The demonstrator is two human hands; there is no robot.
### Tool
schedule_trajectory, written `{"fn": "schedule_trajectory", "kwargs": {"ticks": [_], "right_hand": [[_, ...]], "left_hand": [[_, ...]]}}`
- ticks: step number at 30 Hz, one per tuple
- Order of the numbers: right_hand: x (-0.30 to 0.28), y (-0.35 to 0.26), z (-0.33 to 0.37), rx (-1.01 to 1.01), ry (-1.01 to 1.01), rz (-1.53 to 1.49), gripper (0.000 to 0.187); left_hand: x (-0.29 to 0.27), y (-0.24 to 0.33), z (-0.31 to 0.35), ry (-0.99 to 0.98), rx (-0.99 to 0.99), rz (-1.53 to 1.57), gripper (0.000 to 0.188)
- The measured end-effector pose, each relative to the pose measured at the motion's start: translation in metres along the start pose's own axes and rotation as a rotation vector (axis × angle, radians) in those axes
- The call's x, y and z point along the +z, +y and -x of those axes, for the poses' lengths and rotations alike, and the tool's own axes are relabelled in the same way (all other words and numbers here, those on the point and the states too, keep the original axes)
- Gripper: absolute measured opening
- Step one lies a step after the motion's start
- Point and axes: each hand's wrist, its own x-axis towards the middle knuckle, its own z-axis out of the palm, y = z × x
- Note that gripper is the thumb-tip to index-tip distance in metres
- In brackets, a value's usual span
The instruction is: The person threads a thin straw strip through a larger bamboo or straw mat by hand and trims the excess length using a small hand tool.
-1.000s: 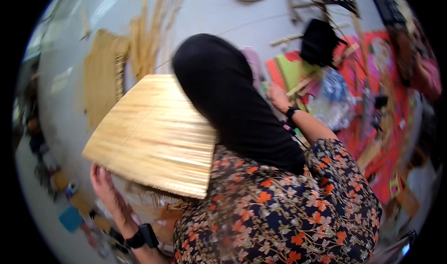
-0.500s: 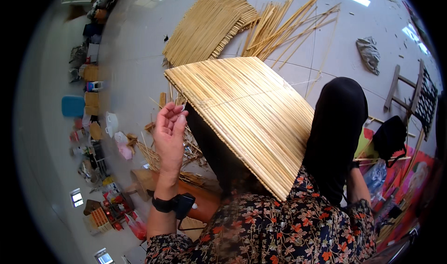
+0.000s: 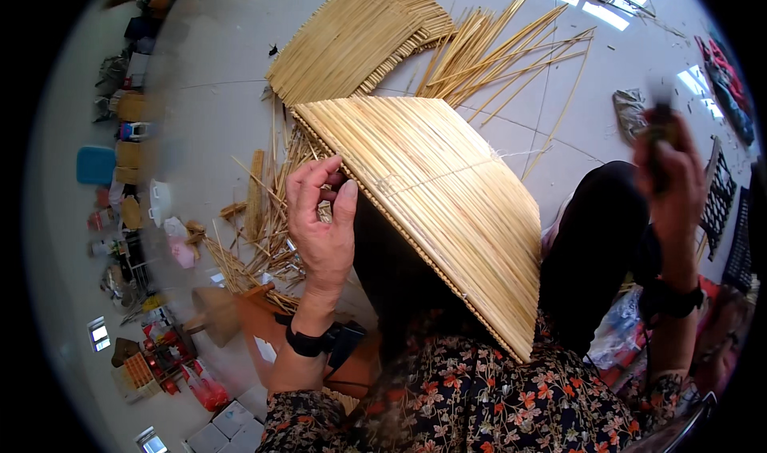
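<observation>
A panel of straw-coloured stalks (image 3: 431,181) laid side by side rests across my dark-trousered knees, sloping down toward my body. A thin thread (image 3: 447,175) runs across its stalks. My left hand (image 3: 321,221) is at the panel's left edge, fingers curled, with a gap between fingertips and thumb. The fingertips touch or nearly touch that edge, and nothing shows in them. Raised at the right, beyond my knee, my right hand (image 3: 677,183) grips a dark, elongated tool (image 3: 660,149). Motion smears its upper end, so its kind is unclear.
Finished stalk panels (image 3: 347,41) lie stacked on the floor ahead, with loose stalks (image 3: 495,53) beside them. More cut stalks (image 3: 268,221) are scattered at the left near a wooden mallet-like block (image 3: 216,317). A grey cloth (image 3: 629,111) lies at the right.
My right hand has risen from low beside my right knee, and the dark tool is now in view. My left hand has moved right to the panel's edge. The panel has shifted slightly.
</observation>
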Motion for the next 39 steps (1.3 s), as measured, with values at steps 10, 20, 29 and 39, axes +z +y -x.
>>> {"fn": "schedule_trajectory", "kwargs": {"ticks": [10,20,29,39], "right_hand": [[0.175,0.014,-0.007,0.154,-0.537,0.168,0.038],[0.192,0.047,0.008,0.189,-0.506,0.049,0.037],[0.194,0.037,0.003,0.210,-0.550,0.099,0.035],[0.200,0.031,-0.002,0.206,-0.560,0.139,0.035]], "left_hand": [[0.016,-0.013,0.011,0.133,0.096,-0.117,0.030],[0.018,-0.013,0.013,0.145,0.111,-0.103,0.031],[0.021,-0.015,0.016,0.152,0.103,-0.079,0.033],[0.021,-0.013,0.016,0.156,0.122,-0.092,0.033]]}}
